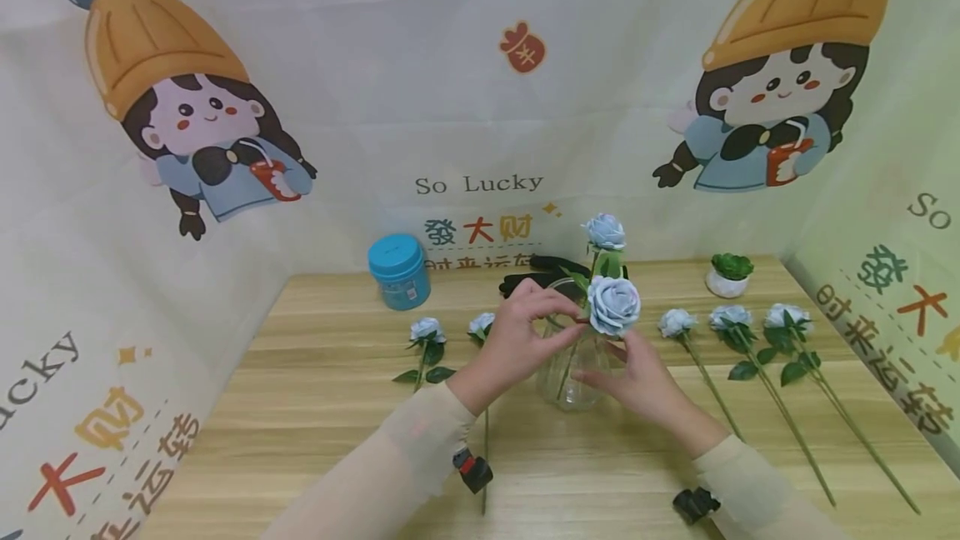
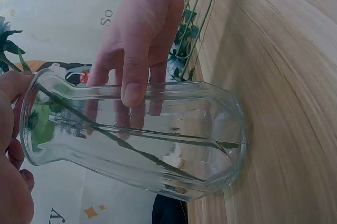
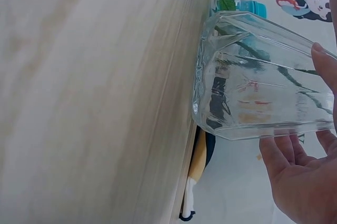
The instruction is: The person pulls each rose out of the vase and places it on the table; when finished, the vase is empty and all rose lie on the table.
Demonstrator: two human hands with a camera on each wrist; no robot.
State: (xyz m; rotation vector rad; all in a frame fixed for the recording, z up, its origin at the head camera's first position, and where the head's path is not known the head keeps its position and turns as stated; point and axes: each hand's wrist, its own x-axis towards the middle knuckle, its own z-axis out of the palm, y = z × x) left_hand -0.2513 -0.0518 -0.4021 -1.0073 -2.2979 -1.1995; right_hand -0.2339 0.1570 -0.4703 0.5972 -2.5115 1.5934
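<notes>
A clear glass vase (image 1: 570, 390) stands on the table with two artificial blue-rose stems inside it. Its mouth is crossed by the stem of the nearer blue rose (image 1: 613, 307), which my left hand (image 1: 517, 344) pinches between thumb and fingers just below the bloom. A second rose (image 1: 604, 232) rises behind that one. Thumb on one side and fingers on the other, my right hand (image 1: 641, 377) grips the vase's body. In the left wrist view both green stems (image 2: 131, 147) slant down through the glass toward the base; the right wrist view shows the vase's faceted bottom (image 3: 210, 76).
Three loose blue roses lie to the right, the nearest bloom (image 1: 678, 322) close to the vase. Two more, one with its bloom (image 1: 427, 329) visible, lie to the left. At the back are a blue-lidded jar (image 1: 399, 273), black-handled items (image 1: 558, 263) and a small potted succulent (image 1: 729, 275).
</notes>
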